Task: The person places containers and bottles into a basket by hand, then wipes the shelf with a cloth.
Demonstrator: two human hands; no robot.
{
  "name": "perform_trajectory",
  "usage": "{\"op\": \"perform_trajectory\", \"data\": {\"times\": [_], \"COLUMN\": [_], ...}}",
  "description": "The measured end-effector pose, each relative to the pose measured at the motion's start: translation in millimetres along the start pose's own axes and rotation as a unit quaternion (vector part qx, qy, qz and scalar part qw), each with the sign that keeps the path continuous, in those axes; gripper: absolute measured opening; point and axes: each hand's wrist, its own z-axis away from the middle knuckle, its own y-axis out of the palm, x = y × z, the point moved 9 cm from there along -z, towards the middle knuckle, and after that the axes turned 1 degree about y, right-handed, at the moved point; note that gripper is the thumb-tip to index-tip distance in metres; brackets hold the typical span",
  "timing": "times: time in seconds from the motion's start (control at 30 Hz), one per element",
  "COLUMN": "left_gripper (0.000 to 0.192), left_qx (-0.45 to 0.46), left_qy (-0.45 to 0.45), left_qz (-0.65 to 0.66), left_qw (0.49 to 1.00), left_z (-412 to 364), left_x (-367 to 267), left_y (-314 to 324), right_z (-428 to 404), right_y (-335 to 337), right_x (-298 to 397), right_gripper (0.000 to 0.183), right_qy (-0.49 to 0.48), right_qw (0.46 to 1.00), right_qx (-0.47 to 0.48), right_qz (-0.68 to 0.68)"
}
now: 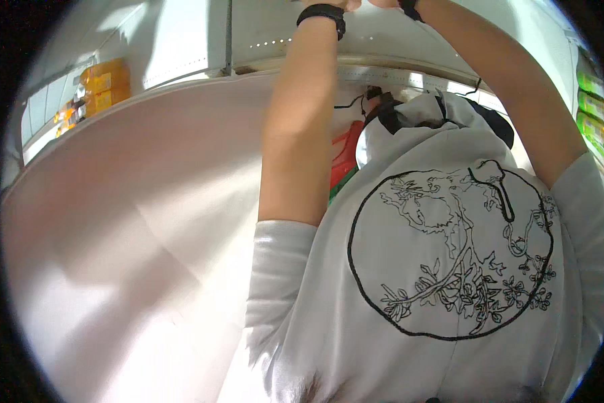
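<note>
Both my arms reach up to the top edge of the view, towards a white perforated panel (282, 25). Only a sliver of my left hand (350, 5) shows, above a black wristband (321, 14). Close by on its right, my right hand (384, 2) is also cut off by the edge, with a black band (412, 10) at its wrist. The fingers of both hands, and anything in them, are out of view. Below the arms is my pale shirt (413, 282), with a black line drawing of branches and leaves inside a ring.
Yellow-orange bottles (105, 83) stand on a shelf at the far left. Green packages (593, 108) line the right rim. A red item (350, 151) with a green part shows beside my left forearm. A broad pale surface (130, 226) fills the left side, streaked with light and shadow.
</note>
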Motion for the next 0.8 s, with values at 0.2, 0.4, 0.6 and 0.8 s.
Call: {"op": "perform_trajectory", "data": {"times": [0.2,0.4,0.6,0.8], "left_gripper": [0.070,0.064,0.066,0.058], "left_qx": [0.005,0.024,0.012,-0.029], "left_qy": [0.018,0.086,0.104,0.173], "left_qz": [0.007,-0.026,-0.029,-0.058], "left_qw": [1.000,0.996,0.994,0.983], "left_z": [9,-5,5,-9], "left_x": [1,-38,-59,-87], "left_y": [-9,8,7,21], "right_z": [5,34,67,78], "right_y": [4,-2,-10,10], "right_x": [2,-20,-42,-51], "right_gripper": [0.040,0.049,0.053,0.061], "right_qy": [-0.027,0.057,0.111,0.099], "right_qw": [0.999,0.998,0.991,0.990], "right_qx": [-0.040,0.000,-0.021,-0.096], "right_qz": [-0.018,0.033,-0.069,0.024]}}
